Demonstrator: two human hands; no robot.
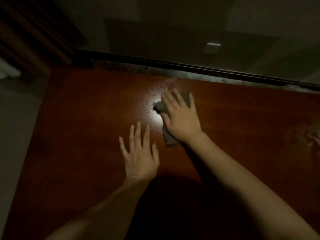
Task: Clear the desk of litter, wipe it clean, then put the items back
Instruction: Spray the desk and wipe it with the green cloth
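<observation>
The right hand [180,115] presses a grey cloth [168,135] flat-fingered on the wet desk [78,127]; the left hand [140,153] rests spread, empty, beside it.

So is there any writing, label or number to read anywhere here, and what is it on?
None can be read.
Desk: bare wood with water drops, no text.
Cloth under the right hand: no label showing.
Wall socket: too dim and blurred to show any marking.

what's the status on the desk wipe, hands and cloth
Right hand flat, pressing grey cloth on desk. Left hand open, flat beside it. Wet droplets left of cloth. Nothing in the way.
</observation>
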